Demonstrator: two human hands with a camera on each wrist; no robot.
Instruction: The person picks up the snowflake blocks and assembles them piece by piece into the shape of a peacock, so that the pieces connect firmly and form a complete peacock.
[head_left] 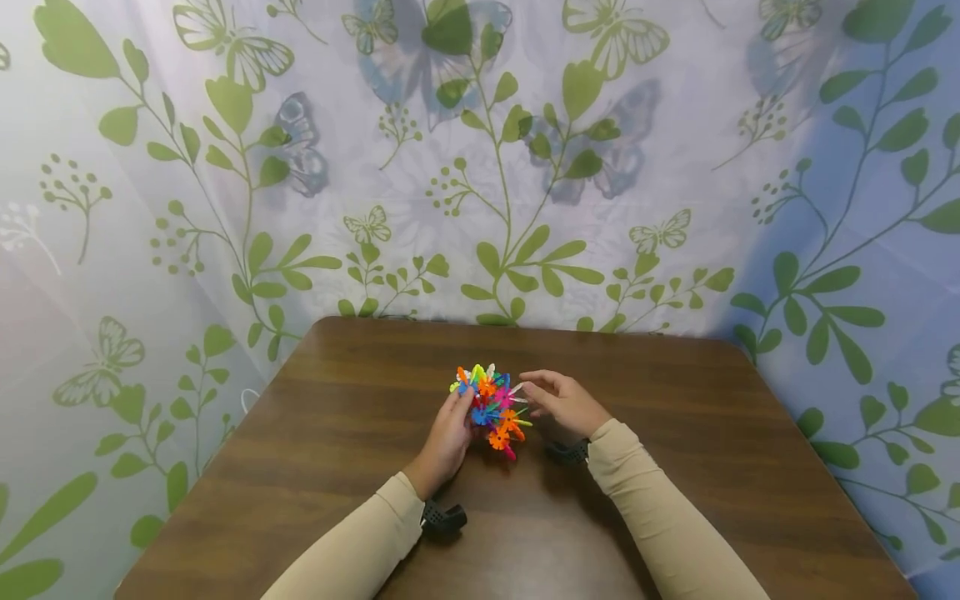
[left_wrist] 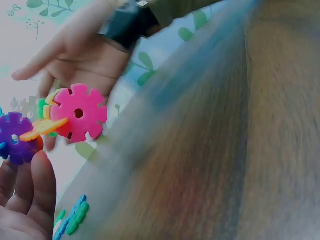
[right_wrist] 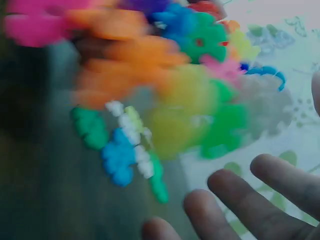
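Observation:
A cluster of colourful notched plastic discs [head_left: 486, 413], slotted together like flowers, is held over the table by my left hand [head_left: 448, 433], with its thumb at the near side. In the left wrist view, the thumb and fingers grip the cluster beside a purple disc [left_wrist: 19, 131]; a pink disc [left_wrist: 93, 116] sticks out from it. At the right of the cluster is my right hand [head_left: 566, 404], its fingertips close to a pale disc. The right wrist view shows its fingers [right_wrist: 240, 207] spread apart below blurred yellow [right_wrist: 175, 122] and green discs [right_wrist: 230, 125].
Under the hands lies a brown wooden table [head_left: 675, 400]. A curtain [head_left: 480, 167] printed with leaves and butterflies hangs behind it and along both sides. Dark camera mounts [head_left: 444, 518] are strapped at both wrists. A white cord [head_left: 247, 398] loops by the left table edge.

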